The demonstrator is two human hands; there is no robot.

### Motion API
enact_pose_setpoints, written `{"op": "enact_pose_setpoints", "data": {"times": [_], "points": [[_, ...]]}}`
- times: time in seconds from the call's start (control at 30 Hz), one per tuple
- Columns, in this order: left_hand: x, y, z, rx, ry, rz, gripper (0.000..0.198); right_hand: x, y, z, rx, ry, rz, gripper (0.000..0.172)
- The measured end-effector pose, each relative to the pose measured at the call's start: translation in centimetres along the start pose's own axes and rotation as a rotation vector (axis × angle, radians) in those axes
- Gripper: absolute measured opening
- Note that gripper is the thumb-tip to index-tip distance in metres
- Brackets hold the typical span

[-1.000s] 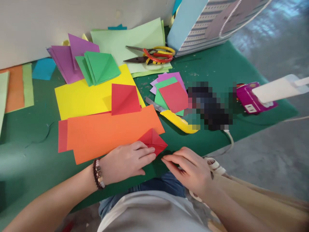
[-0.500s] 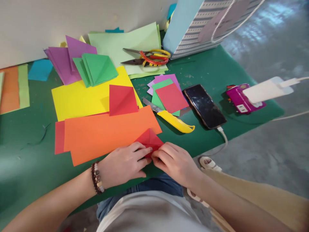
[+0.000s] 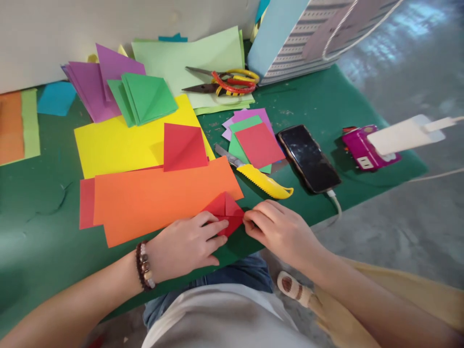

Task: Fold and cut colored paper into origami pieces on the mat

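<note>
A small folded piece of red paper point(image 3: 232, 224) lies at the table's front edge, partly over an orange sheet point(image 3: 155, 195). My left hand point(image 3: 192, 241), with beaded bracelets at the wrist, rests on its left part, fingers stretched out and apart, pressing it down. At its right corner, my right hand point(image 3: 275, 227) has thumb and forefinger pinched together on the paper. A crease line crosses the paper between the hands. Just behind lies another creased red square point(image 3: 184, 147), over a yellow sheet point(image 3: 116, 147).
A yellow-handled cutter point(image 3: 264, 181) lies near a phone point(image 3: 308, 157) on a cable. Small coloured squares point(image 3: 259, 145), folded green papers point(image 3: 148, 99) and purple papers point(image 3: 89, 92) lie farther back. Scissors and pliers point(image 3: 232, 82) sit before a paper bag point(image 3: 290, 43). A purple power adapter point(image 3: 362, 145) stands right.
My right hand has slid right, from the middle of the folded red paper out to its right corner, uncovering more of it. My left hand has stayed on the paper.
</note>
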State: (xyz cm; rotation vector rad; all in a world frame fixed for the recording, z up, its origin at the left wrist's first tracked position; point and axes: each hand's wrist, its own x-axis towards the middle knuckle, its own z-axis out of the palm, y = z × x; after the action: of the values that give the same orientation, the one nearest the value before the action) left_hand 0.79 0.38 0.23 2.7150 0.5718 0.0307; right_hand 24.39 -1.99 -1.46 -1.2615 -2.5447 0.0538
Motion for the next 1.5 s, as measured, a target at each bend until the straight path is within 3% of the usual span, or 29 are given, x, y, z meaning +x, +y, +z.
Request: {"op": "enact_pose_setpoints", "data": {"times": [0.53,0.8,0.93,1.1,1.2,1.3,1.5], "points": [[0.0,-0.1,-0.1,-0.048,0.016,-0.009,0.047,-0.6,1.2,-0.1,-0.004,0.014,-0.007,0.020],[0.1,-0.2,-0.2,-0.042,0.015,-0.007,0.047,-1.0,1.8,-0.1,0.103,0.104,0.104,0.013],[0.1,-0.1,-0.1,-0.069,0.020,-0.016,0.046,-0.9,1.6,0.4,0.134,0.079,0.094,0.014],[0.1,-0.3,0.4,-0.030,0.066,0.026,0.040,-0.3,1.9,0.0,0.285,0.093,0.217,0.013],[0.0,-0.7,0.6,0.042,0.134,0.108,0.030,0.1,1.6,0.0,0.347,0.051,0.147,0.026],[0.0,-1.1,0.5,0.072,0.194,0.135,0.029,0.2,1.0,0.1,0.413,-0.002,0.074,0.021],[0.1,-0.9,0.5,0.168,0.218,0.028,0.018,0.0,0.5,0.0,0.268,-0.055,-0.010,0.019]]}}
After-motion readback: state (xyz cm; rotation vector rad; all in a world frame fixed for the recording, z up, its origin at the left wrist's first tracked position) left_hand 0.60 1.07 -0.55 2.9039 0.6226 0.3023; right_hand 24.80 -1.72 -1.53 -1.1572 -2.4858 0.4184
